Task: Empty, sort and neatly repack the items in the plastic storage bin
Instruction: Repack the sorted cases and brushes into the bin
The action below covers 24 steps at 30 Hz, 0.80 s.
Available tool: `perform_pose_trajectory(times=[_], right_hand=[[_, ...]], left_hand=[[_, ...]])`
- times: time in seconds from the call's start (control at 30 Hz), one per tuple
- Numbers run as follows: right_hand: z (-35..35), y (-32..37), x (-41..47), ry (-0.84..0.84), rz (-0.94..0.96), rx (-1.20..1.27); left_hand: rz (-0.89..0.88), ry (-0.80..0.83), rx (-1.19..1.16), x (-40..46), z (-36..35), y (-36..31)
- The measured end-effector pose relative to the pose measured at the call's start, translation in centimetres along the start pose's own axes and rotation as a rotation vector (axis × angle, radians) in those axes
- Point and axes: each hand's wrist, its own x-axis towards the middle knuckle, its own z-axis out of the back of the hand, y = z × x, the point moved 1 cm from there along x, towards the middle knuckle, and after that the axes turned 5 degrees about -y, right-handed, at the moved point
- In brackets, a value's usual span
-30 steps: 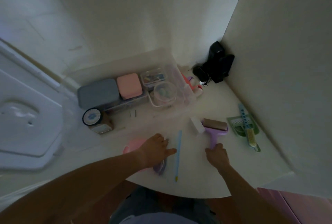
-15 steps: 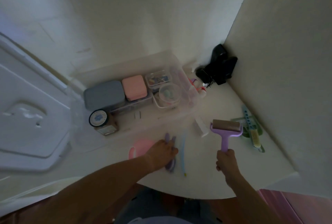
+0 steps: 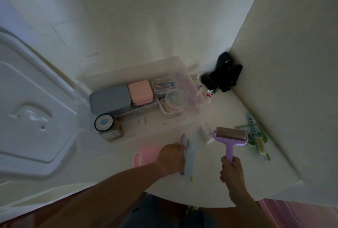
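Right hand (image 3: 232,170) wrapped round lint roller (image 3: 230,137) handle, head raised toward bin (image 3: 184,124), likely for repacking. Left hand (image 3: 171,157) curled over purple stick (image 3: 183,152) near pale blue pen (image 3: 192,154), seemingly gathering slim items together.

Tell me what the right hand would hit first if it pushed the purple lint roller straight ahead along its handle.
Probably nothing on the table: the right hand holds the lint roller pointing toward bare tabletop beyond it, then the wall. The white box lies just left of that line; depth is unclear.
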Motion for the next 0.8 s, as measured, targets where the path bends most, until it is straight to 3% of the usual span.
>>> perform_pose_trajectory(times=[0.13,0.33,0.47,0.6,0.8], right_hand=[[0.7,1.3,-1.0,0.02,0.019,0.042],[1.2,6.9,-3.8,0.062,0.146,0.152],[1.3,12.7,-6.2,0.151,0.282,0.17],[0.7,17.4,-8.1,0.324,0.303,0.166],[-2.1,21.9,-10.2,0.391,0.379,0.28]], left_hand=[[0.127,-0.188,-0.279,-0.4,0.9,-0.6],[0.138,-0.49,-0.651,-2.4,6.3,-2.2],[0.122,-0.577,-0.838,-3.9,10.9,-3.0],[0.13,-0.637,-0.911,-4.9,13.9,-2.2],[0.15,-0.727,-1.118,-5.5,17.4,0.4]])
